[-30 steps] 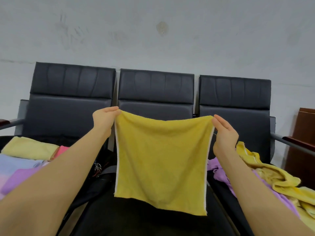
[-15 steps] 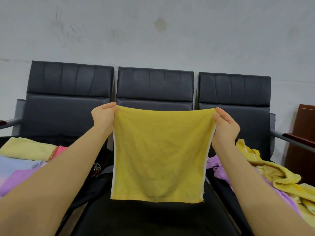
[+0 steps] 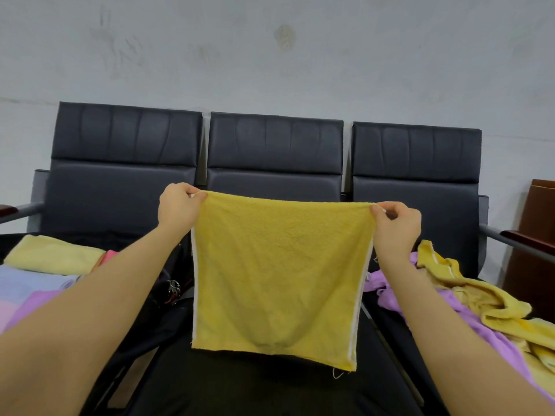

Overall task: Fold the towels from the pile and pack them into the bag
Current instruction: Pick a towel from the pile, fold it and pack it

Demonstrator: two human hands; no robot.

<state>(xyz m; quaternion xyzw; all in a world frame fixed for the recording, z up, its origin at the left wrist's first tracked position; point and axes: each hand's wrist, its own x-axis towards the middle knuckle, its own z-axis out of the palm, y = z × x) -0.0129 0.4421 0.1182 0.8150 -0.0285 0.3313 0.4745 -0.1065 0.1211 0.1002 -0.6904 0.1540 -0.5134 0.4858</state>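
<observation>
Since a second ago the yellow towel (image 3: 276, 277) has been drawn taut along its top edge and its lower edge has swung level. It hangs above the middle seat (image 3: 270, 385) of the black bench. The left hand (image 3: 177, 207) and right hand (image 3: 396, 225) each pinch a top corner. Loose towels (image 3: 468, 298) lie right, folded ones (image 3: 51, 256) left.

Bag (image 3: 168, 298) mostly behind left forearm.
</observation>
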